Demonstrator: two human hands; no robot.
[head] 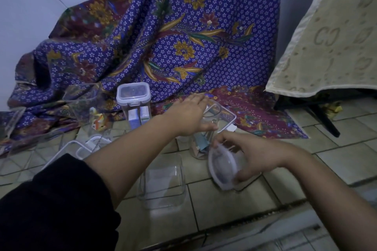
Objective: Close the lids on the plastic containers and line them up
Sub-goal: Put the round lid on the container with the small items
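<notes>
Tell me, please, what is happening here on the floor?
A person is closing plastic containers on a tiled floor. The left hand holds a tall clear plastic container, open, with small items inside. The right hand grips a white-rimmed clear lid beside it, not yet on. One tall container with a white clip lid stands closed by the patterned purple cloth; a shallow clear tub lies open.

Clear lidded container (pixel 133 106) upright, open container (pixel 221 117) holding packets, loose lid (pixel 223 166) tilted beside it, empty tub (pixel 162 181) nearer.

The cream cloth (pixel 336 47) carries a repeated paired-letter motif, seemingly two facing Gs; print on the boxes (pixel 133 117) is unreadable
</notes>
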